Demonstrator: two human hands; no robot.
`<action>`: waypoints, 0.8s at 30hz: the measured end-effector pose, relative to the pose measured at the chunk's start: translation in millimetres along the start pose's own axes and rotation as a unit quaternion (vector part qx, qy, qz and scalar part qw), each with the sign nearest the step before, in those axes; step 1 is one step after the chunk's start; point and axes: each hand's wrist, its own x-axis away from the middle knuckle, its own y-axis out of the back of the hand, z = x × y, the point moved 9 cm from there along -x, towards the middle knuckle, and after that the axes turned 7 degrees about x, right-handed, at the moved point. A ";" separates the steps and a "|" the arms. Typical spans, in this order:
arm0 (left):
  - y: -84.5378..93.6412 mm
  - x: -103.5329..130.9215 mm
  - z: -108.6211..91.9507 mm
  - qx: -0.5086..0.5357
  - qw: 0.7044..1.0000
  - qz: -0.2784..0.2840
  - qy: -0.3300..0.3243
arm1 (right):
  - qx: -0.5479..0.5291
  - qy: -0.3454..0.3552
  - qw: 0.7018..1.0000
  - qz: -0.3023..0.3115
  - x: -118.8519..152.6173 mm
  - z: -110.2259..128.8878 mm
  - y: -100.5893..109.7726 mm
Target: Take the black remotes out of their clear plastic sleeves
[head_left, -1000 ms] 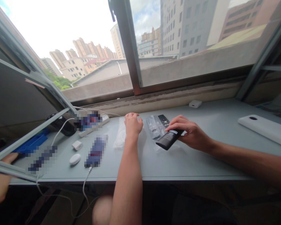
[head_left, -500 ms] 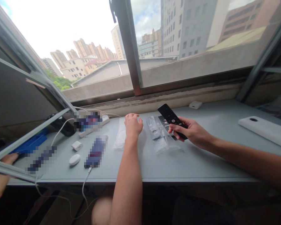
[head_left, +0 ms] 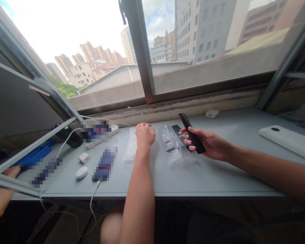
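Observation:
In my right hand [head_left: 204, 140], the fingers and thumb wrap round a slim black remote control [head_left: 190, 130]. It is tilted above the desk, its narrow side towards me, so its buttons hardly show. Under and behind it lies a second black remote control [head_left: 179, 134] with many keys, partly covered by my fingers. Against that one rests a clear plastic bag [head_left: 176, 152]. My left hand [head_left: 145, 135] lies palm down on the desk, fingers loosely bent and not gripping. It touches or partly covers a white packet [head_left: 130, 150]; the fingertips' undersides are hidden.
On the grey desk [head_left: 218, 179] left of me are a white charger [head_left: 84, 157], a white oval case [head_left: 81, 173], a cabled phone [head_left: 104, 166] and a power strip [head_left: 101, 137]. A long white device [head_left: 289, 139] lies right. Another person's hand [head_left: 12, 172] shows far left.
My right hand has turned the held remote control from its button face to its narrow side. My left hand stays where it was.

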 end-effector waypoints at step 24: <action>-1.4 0.1 1.0 0.001 1.000 0.002 -0.002 | -0.027 -0.091 0.995 0.022 2.8 -11.8 -5.1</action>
